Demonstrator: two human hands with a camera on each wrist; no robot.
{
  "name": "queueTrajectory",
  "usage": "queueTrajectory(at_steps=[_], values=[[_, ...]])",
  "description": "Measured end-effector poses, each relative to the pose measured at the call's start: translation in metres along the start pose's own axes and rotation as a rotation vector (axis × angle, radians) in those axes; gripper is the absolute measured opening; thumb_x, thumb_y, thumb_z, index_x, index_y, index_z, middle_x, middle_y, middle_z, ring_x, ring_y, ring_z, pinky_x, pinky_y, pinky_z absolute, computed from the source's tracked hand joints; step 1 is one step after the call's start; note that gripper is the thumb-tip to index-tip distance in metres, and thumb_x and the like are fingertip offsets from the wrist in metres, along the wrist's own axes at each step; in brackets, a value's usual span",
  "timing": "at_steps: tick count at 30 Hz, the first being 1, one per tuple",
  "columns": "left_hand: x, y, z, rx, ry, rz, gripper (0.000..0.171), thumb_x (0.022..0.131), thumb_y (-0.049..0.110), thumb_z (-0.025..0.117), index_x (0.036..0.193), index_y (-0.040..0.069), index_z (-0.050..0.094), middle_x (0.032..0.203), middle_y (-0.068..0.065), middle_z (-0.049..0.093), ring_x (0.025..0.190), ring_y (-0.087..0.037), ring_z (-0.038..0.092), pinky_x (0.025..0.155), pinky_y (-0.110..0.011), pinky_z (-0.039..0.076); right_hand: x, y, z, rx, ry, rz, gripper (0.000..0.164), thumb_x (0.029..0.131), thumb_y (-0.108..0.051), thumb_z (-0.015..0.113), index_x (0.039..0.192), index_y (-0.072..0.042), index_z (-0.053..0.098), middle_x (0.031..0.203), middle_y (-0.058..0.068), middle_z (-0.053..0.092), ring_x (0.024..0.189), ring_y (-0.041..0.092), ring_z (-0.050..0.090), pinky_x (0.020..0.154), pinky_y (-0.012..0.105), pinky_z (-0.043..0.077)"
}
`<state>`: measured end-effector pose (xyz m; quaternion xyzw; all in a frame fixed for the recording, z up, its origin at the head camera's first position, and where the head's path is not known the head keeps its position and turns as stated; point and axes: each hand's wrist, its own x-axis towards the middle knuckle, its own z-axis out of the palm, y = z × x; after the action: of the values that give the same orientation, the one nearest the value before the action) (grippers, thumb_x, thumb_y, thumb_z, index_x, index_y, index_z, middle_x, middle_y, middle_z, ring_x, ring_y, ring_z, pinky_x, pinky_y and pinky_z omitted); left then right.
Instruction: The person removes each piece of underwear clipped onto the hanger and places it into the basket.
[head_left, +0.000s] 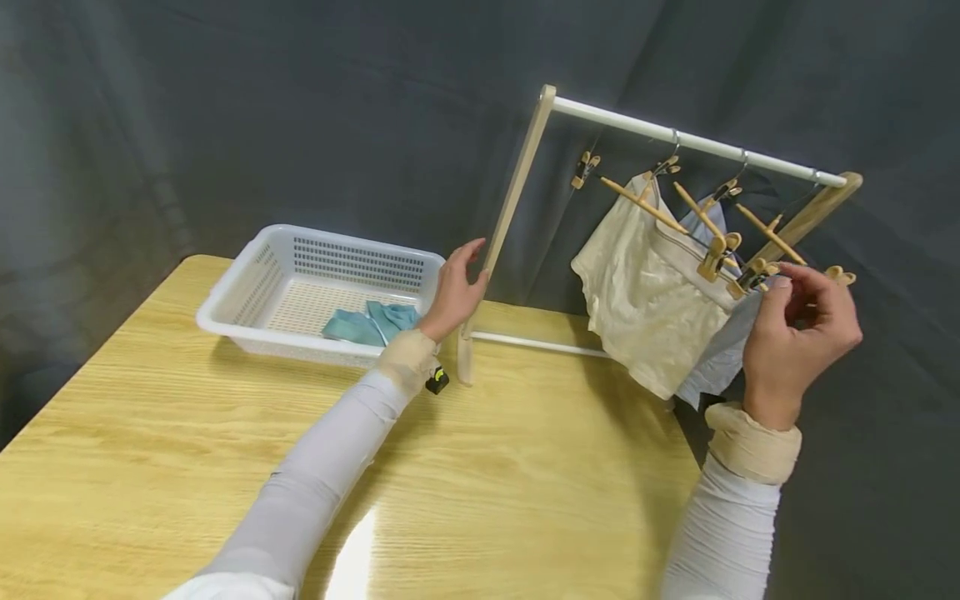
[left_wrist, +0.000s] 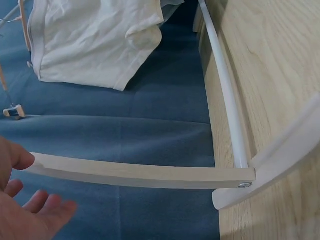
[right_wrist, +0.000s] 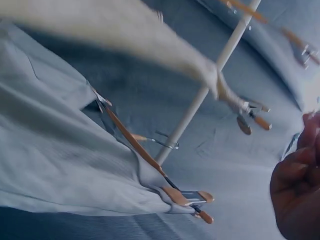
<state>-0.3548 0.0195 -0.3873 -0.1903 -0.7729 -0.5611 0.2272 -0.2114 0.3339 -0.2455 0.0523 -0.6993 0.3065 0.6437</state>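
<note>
Fingers on the right hand [head_left: 802, 340] curl at the near right, close beside a wooden clip [head_left: 750, 279]; whether they pinch it I cannot tell. A careless squeeze there could spring the clip and free the right corner of the cream shorts [head_left: 637, 283]. These hang at right, partly in front of a grey garment [head_left: 723, 358], so the cloth could snag if either is shifted. The left hand [head_left: 453, 292], fingers parted and grasping nothing, is just beside the left post [head_left: 518, 183]; a bump could rock it and set the hangers [head_left: 642, 205] swinging. Left of that, a teal cloth [head_left: 351, 327] lies in the white basket [head_left: 300, 350], whose rim a stray sweep could catch. Beyond, along the white rail [head_left: 622, 121], a sideways tug could slide the hooks together.
</note>
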Motion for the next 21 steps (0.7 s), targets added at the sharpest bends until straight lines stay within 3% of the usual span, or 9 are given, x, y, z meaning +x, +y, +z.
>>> queueTrajectory(at_steps=[3, 5, 9, 12, 16, 21], values=[[0.006, -0.002, 0.002, 0.001, 0.007, -0.003, 0.052, 0.089, 0.014, 0.057, 0.137, 0.008, 0.041, 0.132, -0.012, 0.048, 0.114, -0.021, 0.046, 0.091, -0.034, 0.044, 0.013, 0.004, 0.005, -0.115, -0.056, 0.043, 0.02, 0.082, -0.02, 0.057, 0.095, -0.014, 0.071, 0.078, -0.022, 0.045, 0.065, 0.001, 0.04, 0.06, 0.017, 0.031], [0.008, -0.004, 0.003, -0.012, 0.0, -0.01, 0.052, 0.089, 0.016, 0.058, 0.137, 0.008, 0.041, 0.132, -0.012, 0.049, 0.113, -0.022, 0.047, 0.09, -0.035, 0.045, 0.018, 0.008, 0.009, -0.195, -0.148, 0.09, 0.025, 0.081, -0.026, 0.059, 0.099, -0.013, 0.07, 0.084, -0.022, 0.044, 0.072, -0.001, 0.04, 0.069, 0.02, 0.034], [0.011, -0.004, 0.005, -0.088, -0.023, -0.021, 0.047, 0.09, 0.015, 0.057, 0.135, 0.006, 0.045, 0.124, -0.013, 0.054, 0.109, -0.021, 0.053, 0.089, -0.032, 0.047, 0.024, 0.017, 0.019, -0.371, -0.359, 0.211, 0.04, 0.079, -0.036, 0.06, 0.105, -0.008, 0.068, 0.09, -0.01, 0.049, 0.084, 0.007, 0.042, 0.08, 0.031, 0.036], [0.011, -0.006, 0.005, -0.108, -0.054, -0.008, 0.047, 0.091, 0.014, 0.055, 0.135, 0.005, 0.045, 0.117, -0.014, 0.057, 0.105, -0.019, 0.056, 0.088, -0.027, 0.048, 0.026, 0.022, 0.025, -0.461, -0.464, 0.288, 0.039, 0.079, -0.034, 0.058, 0.105, -0.006, 0.068, 0.091, 0.003, 0.056, 0.085, 0.017, 0.045, 0.072, 0.034, 0.036], [0.013, -0.008, 0.006, -0.069, -0.097, 0.03, 0.049, 0.091, 0.017, 0.054, 0.137, 0.005, 0.041, 0.117, -0.015, 0.058, 0.104, -0.018, 0.057, 0.086, -0.023, 0.047, 0.025, 0.028, 0.029, -0.479, -0.457, 0.289, 0.029, 0.08, -0.023, 0.056, 0.097, -0.004, 0.07, 0.073, 0.005, 0.058, 0.072, 0.02, 0.046, 0.058, 0.031, 0.033], [0.015, -0.011, 0.006, -0.069, -0.116, 0.027, 0.05, 0.091, 0.018, 0.054, 0.138, 0.005, 0.04, 0.12, -0.015, 0.057, 0.105, -0.018, 0.057, 0.087, -0.024, 0.047, 0.023, 0.031, 0.03, -0.427, -0.383, 0.256, 0.025, 0.082, -0.023, 0.059, 0.089, -0.002, 0.072, 0.059, -0.005, 0.048, 0.059, 0.009, 0.042, 0.055, 0.024, 0.031]])
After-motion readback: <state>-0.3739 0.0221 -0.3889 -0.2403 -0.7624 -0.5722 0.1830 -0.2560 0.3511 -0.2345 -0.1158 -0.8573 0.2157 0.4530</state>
